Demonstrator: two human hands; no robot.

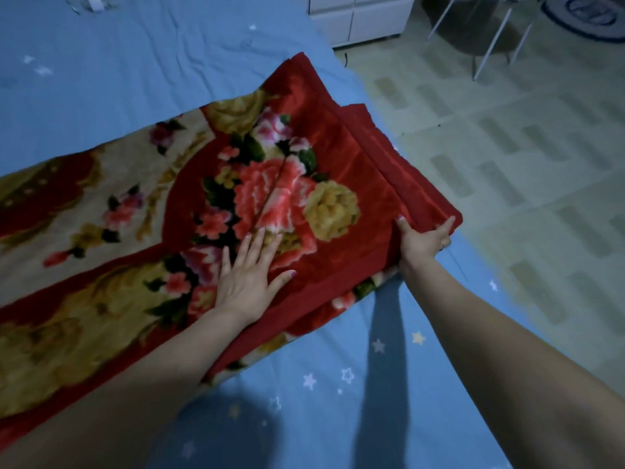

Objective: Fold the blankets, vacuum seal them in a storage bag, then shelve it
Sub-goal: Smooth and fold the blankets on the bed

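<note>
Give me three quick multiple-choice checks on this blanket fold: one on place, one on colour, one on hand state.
1. Where does the blanket lie?
A. on the floor
B. on the blue bedsheet
C. on a chair

2. What colour is the blanket's border?
A. red
B. green
C. white

3. What is the right hand doing?
A. hanging idle
B. lying flat on the sheet
C. gripping the blanket's folded corner

Answers: 1 B, sheet shows all around it; 2 A, red edge runs along the fold; 3 C, thumb and fingers clasp the corner, while the left hand presses flat.

Left hand (248,275) flat, fingers spread, palm down. Right hand (424,240) pinching, thumb and fingers apart.
</note>
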